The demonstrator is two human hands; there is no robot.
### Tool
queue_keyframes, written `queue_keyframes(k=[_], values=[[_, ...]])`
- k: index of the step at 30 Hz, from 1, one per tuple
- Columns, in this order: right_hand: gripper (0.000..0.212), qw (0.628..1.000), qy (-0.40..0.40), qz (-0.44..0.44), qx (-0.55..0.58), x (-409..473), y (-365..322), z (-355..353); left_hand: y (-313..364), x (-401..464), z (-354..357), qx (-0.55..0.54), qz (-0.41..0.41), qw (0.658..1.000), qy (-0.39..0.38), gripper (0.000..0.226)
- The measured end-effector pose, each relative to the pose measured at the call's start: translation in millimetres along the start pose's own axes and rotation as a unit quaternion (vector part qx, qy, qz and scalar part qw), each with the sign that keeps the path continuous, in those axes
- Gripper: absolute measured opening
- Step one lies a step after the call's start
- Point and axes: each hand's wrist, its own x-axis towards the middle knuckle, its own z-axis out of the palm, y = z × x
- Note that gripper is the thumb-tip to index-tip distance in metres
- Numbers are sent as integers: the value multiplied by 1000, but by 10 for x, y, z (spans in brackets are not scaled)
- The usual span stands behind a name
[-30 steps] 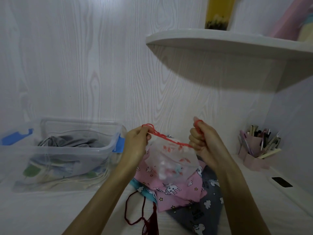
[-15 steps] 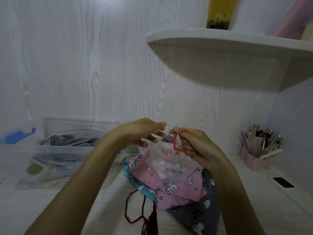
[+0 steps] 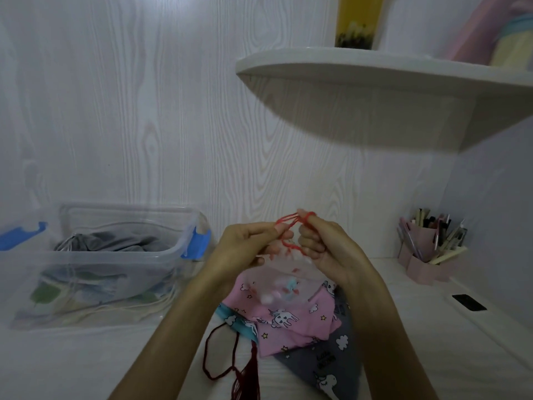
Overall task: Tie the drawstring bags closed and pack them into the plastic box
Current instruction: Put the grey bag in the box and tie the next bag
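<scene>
left hand (image 3: 245, 243) pinching red drawstring (image 3: 288, 223) | right hand (image 3: 326, 243) curled round same drawstring, loop over raised fingertip | hands close together above sheer bag (image 3: 284, 280) hanging over pink bag (image 3: 291, 316) and grey bag (image 3: 326, 368) | plastic box (image 3: 95, 255) at left, holding packed bags

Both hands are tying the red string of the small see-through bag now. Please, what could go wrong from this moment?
1. The red string is thin and the left hand and right hand only pinch it, so it may slip before a knot closes.
2. The sheer bag hangs above the pink unicorn bag; if dropped, its cord might tangle with the dark red cord nearby.
</scene>
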Motion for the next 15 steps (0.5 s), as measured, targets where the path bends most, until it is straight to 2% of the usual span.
queue_keyframes(k=[2, 5, 7, 8, 10, 11, 13, 15], values=[[34, 996, 9, 30, 84, 11, -39, -43, 8, -15, 4, -49, -40, 998, -18, 20], [43, 998, 3, 36, 55, -50, -129, -37, 19, -8, -5, 45, -33, 998, 13, 19], [46, 998, 16, 7, -54, -131, -223, -62, 27, 2, -32, 111, -13, 994, 15, 20], [47, 987, 29, -8, -160, -197, -285, -84, 26, 3, -52, 142, -8, 990, 1, 20], [53, 922, 39, 0, -386, -355, -405, -169, 14, -1, -75, 198, 0, 979, -47, 18], [54, 892, 26, 26, -451, -425, -456, -215, 0, 4, -81, 228, 10, 971, -72, 17], [53, 869, -15, 85, -488, -563, -530, -262, -43, 14, -57, 297, 30, 947, -118, 17], [47, 882, -33, 90, -462, -619, -566, -262, -75, 18, -3, 340, 39, 926, -159, 18]])
